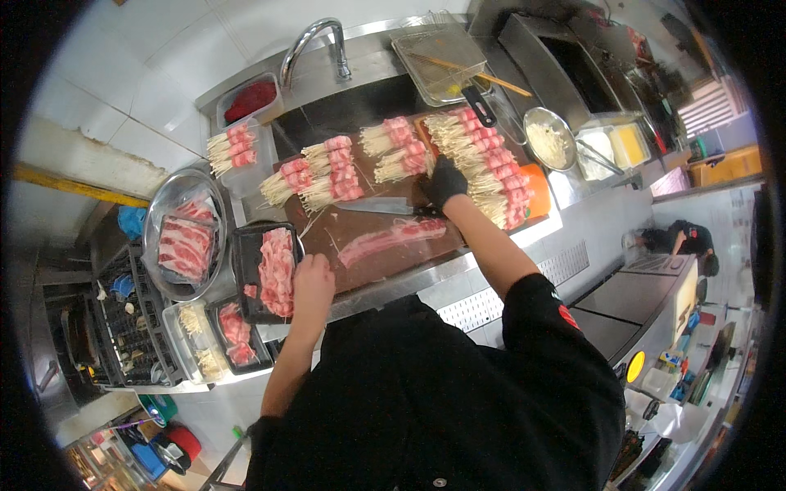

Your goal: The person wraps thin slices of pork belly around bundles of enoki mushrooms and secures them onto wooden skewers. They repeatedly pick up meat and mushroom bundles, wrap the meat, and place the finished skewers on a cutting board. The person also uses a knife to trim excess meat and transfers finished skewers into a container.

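Note:
My bare left hand (314, 279) is at the right edge of a black tray (249, 307) holding sliced raw meat (276, 270); whether its fingers grip a slice is hidden. My right hand (447, 181), in a black glove, is beside enoki mushroom bundles wrapped in meat (491, 153); its fingertips are partly hidden. A knife (374, 205) lies flat on the brown cutting board (399, 264), its handle just below my right hand. One long slice of meat (393, 240) stretches across the board in front of me. More wrapped bundles (331, 175) stand in rows at the board's far left.
Left are a steel bowl (147, 245) with packed meat and containers of enoki (184, 334) and meat (236, 334). A faucet (341, 55), a tub of red contents (252, 101) and a wire basket (439, 61) are behind. At right sits a bowl of pale shreds (548, 141). A person (688, 239) is farther off.

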`<state>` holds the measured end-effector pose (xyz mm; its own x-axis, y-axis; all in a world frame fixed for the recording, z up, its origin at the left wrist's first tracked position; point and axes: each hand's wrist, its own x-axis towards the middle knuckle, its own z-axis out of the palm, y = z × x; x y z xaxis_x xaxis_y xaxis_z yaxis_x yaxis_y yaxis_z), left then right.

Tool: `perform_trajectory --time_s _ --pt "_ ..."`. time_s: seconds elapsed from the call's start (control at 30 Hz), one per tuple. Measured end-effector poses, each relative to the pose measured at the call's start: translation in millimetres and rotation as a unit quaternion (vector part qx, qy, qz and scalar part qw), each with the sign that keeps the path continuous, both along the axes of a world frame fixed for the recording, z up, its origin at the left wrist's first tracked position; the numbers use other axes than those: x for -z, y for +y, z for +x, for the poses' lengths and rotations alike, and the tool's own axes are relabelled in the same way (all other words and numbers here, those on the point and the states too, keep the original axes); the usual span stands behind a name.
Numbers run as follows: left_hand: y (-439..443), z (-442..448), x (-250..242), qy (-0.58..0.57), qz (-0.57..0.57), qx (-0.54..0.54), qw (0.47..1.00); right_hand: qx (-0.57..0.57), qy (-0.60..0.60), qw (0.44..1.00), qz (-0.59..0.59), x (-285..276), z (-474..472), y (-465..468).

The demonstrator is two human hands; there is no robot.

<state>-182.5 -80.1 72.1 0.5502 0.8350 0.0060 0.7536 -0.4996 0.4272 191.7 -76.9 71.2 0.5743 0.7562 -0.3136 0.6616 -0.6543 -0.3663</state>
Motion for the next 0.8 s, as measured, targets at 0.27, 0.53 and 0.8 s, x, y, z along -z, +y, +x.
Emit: perform_trajectory --time_s 0.27,0.53,0.8 --pt "31 -133 -80 -0.013 0.001 -0.186 0.982 0.012 -0.045 0.998 -0.047 26 3 24" --pt "35 -180 -63 -0.043 0.039 -0.231 0.971 -0.056 -0.087 0.995 -0.012 78 55 19" --pt "24 -79 -67 -0.258 -0.155 -0.046 0.953 -0.083 0.361 0.928 0.047 25 48 -45"
